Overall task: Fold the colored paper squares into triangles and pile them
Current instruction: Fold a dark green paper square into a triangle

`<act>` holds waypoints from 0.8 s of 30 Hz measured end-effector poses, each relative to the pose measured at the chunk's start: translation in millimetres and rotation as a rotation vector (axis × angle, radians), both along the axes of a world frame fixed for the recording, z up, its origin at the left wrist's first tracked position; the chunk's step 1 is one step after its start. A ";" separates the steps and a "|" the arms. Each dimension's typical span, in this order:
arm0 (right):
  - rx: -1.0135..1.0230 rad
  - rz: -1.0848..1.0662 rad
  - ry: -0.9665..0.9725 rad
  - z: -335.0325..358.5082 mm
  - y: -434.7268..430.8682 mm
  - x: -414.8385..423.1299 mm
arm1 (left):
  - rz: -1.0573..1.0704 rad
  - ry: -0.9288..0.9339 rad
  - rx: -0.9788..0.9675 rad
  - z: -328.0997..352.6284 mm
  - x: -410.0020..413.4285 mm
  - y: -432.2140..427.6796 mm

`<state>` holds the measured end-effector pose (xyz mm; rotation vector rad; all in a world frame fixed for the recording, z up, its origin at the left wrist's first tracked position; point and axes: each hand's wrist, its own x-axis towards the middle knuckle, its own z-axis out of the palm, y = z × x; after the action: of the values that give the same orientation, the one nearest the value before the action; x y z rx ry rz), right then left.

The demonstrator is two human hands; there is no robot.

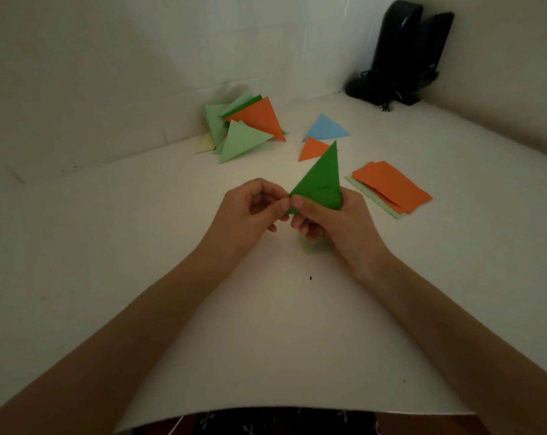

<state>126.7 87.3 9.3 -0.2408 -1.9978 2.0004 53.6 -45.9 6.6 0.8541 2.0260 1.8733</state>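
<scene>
Both hands hold a dark green paper triangle [320,180] above the middle of the table, its tip pointing away from me. My left hand [253,211] pinches its near left corner between thumb and fingers. My right hand [331,221] grips its lower edge from below, thumb on the paper. A pile of folded triangles [244,130] in light green, orange and pale yellow lies at the back left. A light blue triangle [325,128] and an orange triangle [311,149] lie apart behind the green one. A stack of flat orange and light green squares [391,188] lies to the right.
The white table [140,246] meets white walls at the back and right. Two black speakers [404,48] with cables stand in the far right corner. The table's front edge [297,411] curves just above my lap.
</scene>
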 end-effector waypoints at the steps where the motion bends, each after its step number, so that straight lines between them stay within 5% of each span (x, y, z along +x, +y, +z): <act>1: 0.010 -0.014 0.004 -1.1 1.2 -0.2 | -0.008 0.012 -0.006 -0.4 -0.3 -0.2; 18: 0.033 0.007 -0.045 6.9 25.6 0.0 | 0.022 -0.056 -0.071 2.4 -12.2 -9.7; 24: 0.058 -0.041 0.079 10.1 24.9 2.3 | -0.051 -0.212 -0.040 2.5 -10.2 -8.1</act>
<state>128.9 112.3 19.4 -0.1852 -1.9827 1.8942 43.3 -54.0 9.1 0.6602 1.8893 1.8060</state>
